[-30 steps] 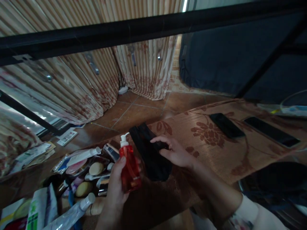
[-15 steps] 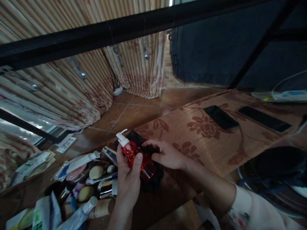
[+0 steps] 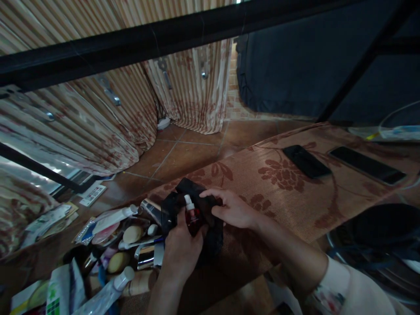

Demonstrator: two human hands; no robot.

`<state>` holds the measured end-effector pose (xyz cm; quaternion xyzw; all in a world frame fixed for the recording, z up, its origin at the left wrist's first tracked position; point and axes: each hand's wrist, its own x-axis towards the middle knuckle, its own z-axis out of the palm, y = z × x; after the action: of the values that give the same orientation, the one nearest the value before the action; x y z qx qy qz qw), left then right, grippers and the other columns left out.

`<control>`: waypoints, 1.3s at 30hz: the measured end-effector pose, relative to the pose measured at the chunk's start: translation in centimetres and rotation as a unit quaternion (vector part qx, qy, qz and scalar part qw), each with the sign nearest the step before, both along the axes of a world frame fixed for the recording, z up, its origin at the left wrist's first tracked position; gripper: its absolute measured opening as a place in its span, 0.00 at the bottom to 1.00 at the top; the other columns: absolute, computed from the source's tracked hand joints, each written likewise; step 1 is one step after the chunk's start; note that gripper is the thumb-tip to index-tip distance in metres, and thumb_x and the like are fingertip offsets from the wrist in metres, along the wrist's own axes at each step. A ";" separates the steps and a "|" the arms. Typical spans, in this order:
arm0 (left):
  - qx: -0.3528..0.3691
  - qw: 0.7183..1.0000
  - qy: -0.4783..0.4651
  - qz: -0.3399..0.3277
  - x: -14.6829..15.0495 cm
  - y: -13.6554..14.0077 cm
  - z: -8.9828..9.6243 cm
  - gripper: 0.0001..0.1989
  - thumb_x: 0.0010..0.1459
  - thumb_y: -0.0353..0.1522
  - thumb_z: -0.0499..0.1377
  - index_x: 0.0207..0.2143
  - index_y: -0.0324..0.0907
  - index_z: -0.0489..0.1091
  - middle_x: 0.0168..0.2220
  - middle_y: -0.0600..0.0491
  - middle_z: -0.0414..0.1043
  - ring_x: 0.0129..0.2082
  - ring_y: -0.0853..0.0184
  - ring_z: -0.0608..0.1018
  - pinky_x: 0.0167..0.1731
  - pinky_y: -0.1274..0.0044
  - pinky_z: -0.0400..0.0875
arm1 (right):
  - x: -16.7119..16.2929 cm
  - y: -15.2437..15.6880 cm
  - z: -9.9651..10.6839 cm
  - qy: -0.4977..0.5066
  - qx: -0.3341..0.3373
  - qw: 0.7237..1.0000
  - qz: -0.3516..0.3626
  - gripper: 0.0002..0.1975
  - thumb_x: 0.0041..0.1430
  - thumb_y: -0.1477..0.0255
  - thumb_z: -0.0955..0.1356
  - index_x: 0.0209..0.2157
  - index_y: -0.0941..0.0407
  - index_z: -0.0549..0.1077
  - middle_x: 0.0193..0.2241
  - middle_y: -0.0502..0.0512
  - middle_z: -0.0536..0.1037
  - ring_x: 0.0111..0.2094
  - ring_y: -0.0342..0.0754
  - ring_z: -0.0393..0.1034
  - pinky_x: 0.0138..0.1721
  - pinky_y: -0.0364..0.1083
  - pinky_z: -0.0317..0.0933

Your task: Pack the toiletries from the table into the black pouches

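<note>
Btl (image 3: 193, 221) now in blk bag (image 3: 211, 243), toiletries (image 3: 132, 235) adj.

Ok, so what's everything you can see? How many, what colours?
Pump bottle: one, red with white top, lower middle
Soft bag: one, black, against the bottle
Tablecloth: one, brown flowered, middle to right
Phone-like slabs: two, dark, on it
Toiletries: many, mixed colours, lower left
Unclear roundish thing: one, black, lower right
Papers: several, whitish, left
Curtains: uncountable, striped beige, behind
Floor tiles: several, brown, beyond
Bars: several, black, top and sides
Fabric: one, dark blue, upper right
Left hand: one, fingers around bottle
Right hand: one, fingers at bag
Sleeve: one, whitish flowered, right arm
</note>
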<state>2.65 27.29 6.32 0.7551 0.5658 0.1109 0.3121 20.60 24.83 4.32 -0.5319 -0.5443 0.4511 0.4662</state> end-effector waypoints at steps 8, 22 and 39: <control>0.074 0.987 -0.130 -0.055 -0.2 -0.5 0.2 0.18 0.60 0.37 0.55 0.52 0.43 0.66 0.40 0.49 0.78 0.35 0.64 0.80 0.37 0.73 0.73 | 0.6 0.2 0.3 -0.066 0.061 0.996 -0.026 0.25 0.44 0.83 0.62 0.46 0.56 0.74 0.41 0.54 0.76 0.35 0.45 0.71 0.34 0.43 0.65; 0.248 0.915 -0.294 0.120 -3.2 0.4 -0.5 0.16 0.56 0.32 0.60 0.49 0.44 0.70 0.43 0.51 0.77 0.43 0.64 0.78 0.45 0.71 0.73 | 1.5 0.1 -0.1 0.078 0.000 0.990 -0.118 0.23 0.43 0.77 0.65 0.44 0.54 0.74 0.31 0.49 0.77 0.24 0.42 0.67 0.22 0.40 0.57; 0.096 0.988 -0.119 -0.002 -9.8 3.3 -0.6 0.22 0.49 0.25 0.51 0.47 0.43 0.70 0.43 0.53 0.76 0.41 0.63 0.78 0.41 0.73 0.72 | 0.6 -0.1 0.5 0.205 -0.030 0.962 -0.181 0.24 0.40 0.76 0.69 0.44 0.51 0.76 0.31 0.49 0.80 0.25 0.43 0.70 0.24 0.41 0.60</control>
<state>-7.15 30.61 5.70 0.7639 0.5103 0.2532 0.3031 21.16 24.76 4.81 -0.5312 -0.3183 0.4749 0.6253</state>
